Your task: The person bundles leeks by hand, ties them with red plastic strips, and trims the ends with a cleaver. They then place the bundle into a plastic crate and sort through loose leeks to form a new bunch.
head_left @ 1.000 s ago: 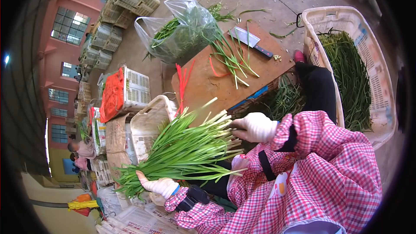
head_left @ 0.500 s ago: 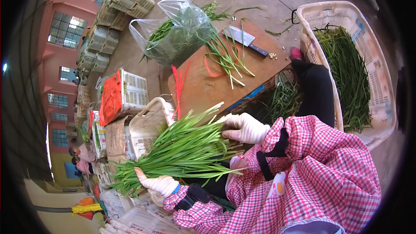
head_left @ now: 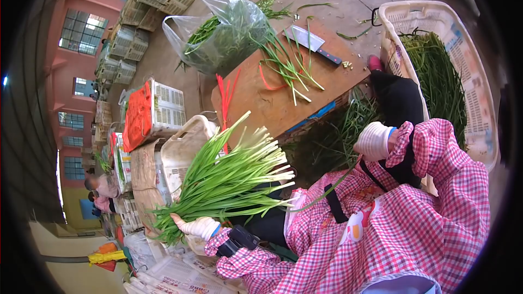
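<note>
My left hand (head_left: pixel 197 227), wrapped in pale tape, is closed around the leafy end of a big bunch of garlic chives (head_left: pixel 234 174). The white stem ends fan out to the upper right. Off to the right, my right hand (head_left: pixel 375 141), also taped, is closed with its fingers mostly hidden. A single long chive leaf (head_left: pixel 333 186) trails from it down toward my lap. On the wooden board (head_left: pixel 245 103) in front lie a few loose chives (head_left: pixel 291 71), red ties (head_left: pixel 226 98) and a knife (head_left: pixel 311 42).
A clear plastic bag (head_left: pixel 229 38) of greens stands at the board's far edge. To my right is a white crate (head_left: pixel 482 103) of dark green leaves (head_left: pixel 436 81). An open white basket (head_left: pixel 188 141) and a crate with red cloth (head_left: pixel 139 117) stand left. Leaves lie beneath the board.
My right hand has left the stem ends and moved right toward my knee, drawing a single leaf with it. My left hand still holds the bunch, its stems now spread wider.
</note>
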`<state>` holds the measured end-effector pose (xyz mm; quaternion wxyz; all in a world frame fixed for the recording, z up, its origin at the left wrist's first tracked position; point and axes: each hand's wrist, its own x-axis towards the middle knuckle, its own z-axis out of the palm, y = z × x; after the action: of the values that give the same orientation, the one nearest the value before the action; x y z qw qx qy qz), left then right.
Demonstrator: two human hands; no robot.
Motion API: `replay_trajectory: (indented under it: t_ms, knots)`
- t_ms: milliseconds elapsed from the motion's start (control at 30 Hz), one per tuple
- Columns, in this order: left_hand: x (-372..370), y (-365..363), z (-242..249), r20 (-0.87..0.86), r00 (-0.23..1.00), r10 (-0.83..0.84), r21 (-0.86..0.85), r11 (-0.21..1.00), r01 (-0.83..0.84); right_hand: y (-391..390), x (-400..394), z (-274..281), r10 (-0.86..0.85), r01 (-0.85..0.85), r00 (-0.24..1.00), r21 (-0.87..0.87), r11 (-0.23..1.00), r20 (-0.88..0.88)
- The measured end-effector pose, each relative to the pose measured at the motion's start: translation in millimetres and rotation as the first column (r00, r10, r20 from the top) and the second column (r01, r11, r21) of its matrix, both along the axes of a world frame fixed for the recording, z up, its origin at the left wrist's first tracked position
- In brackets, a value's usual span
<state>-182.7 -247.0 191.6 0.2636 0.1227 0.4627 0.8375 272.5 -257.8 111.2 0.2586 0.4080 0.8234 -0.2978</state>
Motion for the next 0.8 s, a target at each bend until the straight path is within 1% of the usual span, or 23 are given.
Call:
replay_trajectory:
  t_ms: [33, 67, 100, 133, 167, 200, 233, 267, 300, 333, 400, 433, 467, 533, 567, 600, 633, 667, 700, 733, 767, 800]
  knots:
    - [-1.4, 0.1, 0.2, 0.0, 1.0, -0.001, -0.002, 1.0, 0.001, -4.2, 1.1, 0.5, -0.075, 0.077, 0.996, 0.043, 0.996, -0.041]
    - [-3.3, -0.4, 0.1, 0.036, 0.999, 0.002, 0.009, 1.0, -0.002, -8.0, -2.8, 3.0, -0.074, 0.076, 0.996, 0.041, 0.996, -0.04]
    - [-4.5, -1.8, -0.5, 0.072, 0.997, 0.005, 0.019, 1.0, -0.007, -11.8, -11.8, 11.1, -0.207, 0.211, 0.914, -0.026, 0.977, -0.35]
    - [-3.6, -2.6, -0.4, 0.071, 0.997, 0.007, 0.016, 1.0, -0.008, -15.7, -23.4, 17.6, -0.328, 0.316, 0.718, -0.133, 0.94, -0.614]
    - [-1.3, -1.6, 0.0, 0.065, 0.997, 0.029, 0.025, 0.999, -0.031, -19.6, -39.2, 19.1, -0.485, 0.318, 0.56, -0.367, 0.874, -0.671]
    - [0.9, -1.0, 0.7, 0.059, 0.997, 0.05, 0.035, 0.998, -0.052, -23.7, -58.1, 18.0, -0.637, 0.268, 0.388, -0.58, 0.77, -0.666]
    - [3.4, -1.9, 1.7, 0.057, 0.997, 0.05, 0.037, 0.998, -0.052, -27.9, -77.4, 15.2, -0.78, 0.215, 0.287, -0.756, 0.618, -0.556]
    - [6.7, -3.5, 2.9, 0.096, 0.995, 0.02, 0.067, 0.997, -0.026, -32.0, -98.7, 9.1, -0.892, 0.137, 0.197, -0.89, 0.435, -0.406]
    - [11.0, -4.9, 3.5, 0.134, 0.991, -0.013, 0.099, 0.995, 0.0, -36.6, -125.2, -4.4, -0.931, 0.072, 0.012, -0.929, 0.364, -0.364]
    - [16.9, -5.4, 3.8, 0.134, 0.991, -0.016, 0.099, 0.995, 0.003, -37.7, -149.3, -16.7, -0.94, -0.007, -0.171, -0.953, 0.302, -0.296]
    - [27.8, -5.3, 3.5, 0.14, 0.989, 0.043, 0.063, 0.997, -0.052, -28.8, -178.3, -21.6, -0.954, -0.243, -0.29, -0.958, 0.152, -0.078]
    - [24.5, -5.8, -1.7, 0.133, 0.99, 0.053, 0.046, 0.997, -0.059, -25.4, -178.6, -6.9, -0.957, -0.524, -0.238, -0.851, -0.017, 0.165]
    - [23.3, -5.3, -4.9, 0.132, 0.99, 0.052, 0.051, 0.997, -0.059, -21.4, -178.0, 3.1, -0.946, -0.644, -0.19, -0.761, -0.083, 0.264]
    - [19.7, -4.0, -10.0, 0.072, 0.994, 0.084, 0.003, 0.996, -0.085, -23.8, -177.3, 7.8, -0.92, -0.57, -0.344, -0.821, 0.044, 0.189]
    - [14.7, -4.6, -12.6, 0.104, 0.994, 0.041, 0.026, 0.999, -0.044, -24.5, -164.7, 6.9, -0.943, -0.597, -0.329, -0.766, 0.239, -0.038]
    - [7.7, -2.7, -16.5, 0.105, 0.994, 0.043, 0.027, 0.999, -0.046, -24.0, -143.6, 6.2, -0.91, -0.624, -0.321, -0.665, 0.411, -0.262]
    - [-1.9, -0.3, -21.9, 0.069, 0.988, 0.138, -0.029, 0.99, -0.137, -25.9, -119.9, 14.0, -0.962, -0.621, -0.139, -0.736, 0.268, -0.233]
    - [-13.2, 1.4, -27.5, 0.027, 0.973, 0.231, -0.083, 0.97, -0.228, -27.2, -102.4, 9.4, -0.933, -0.591, -0.082, -0.736, 0.329, -0.351]
    - [-28.6, 0.3, -32.8, 0.005, 0.977, 0.215, -0.125, 0.969, -0.213, -27.4, -84.2, 0.1, -0.915, -0.633, 0.017, -0.713, 0.303, -0.404]
    - [-31.8, 0.8, -31.8, 0.005, 0.976, 0.218, -0.126, 0.968, -0.216, -24.2, -63.4, 0.7, -0.852, -0.579, 0.124, -0.734, 0.354, -0.508]
    - [-34.1, 0.2, -31.1, -0.018, 0.972, 0.235, -0.106, 0.966, -0.236, -23.6, -45.8, -7.9, -0.825, -0.564, 0.224, -0.76, 0.324, -0.518]
    - [-36.1, -1.2, -30.7, -0.041, 0.967, 0.253, -0.086, 0.963, -0.256, -21.5, -25.0, -3.6, -0.796, -0.439, 0.316, -0.824, 0.36, -0.516]
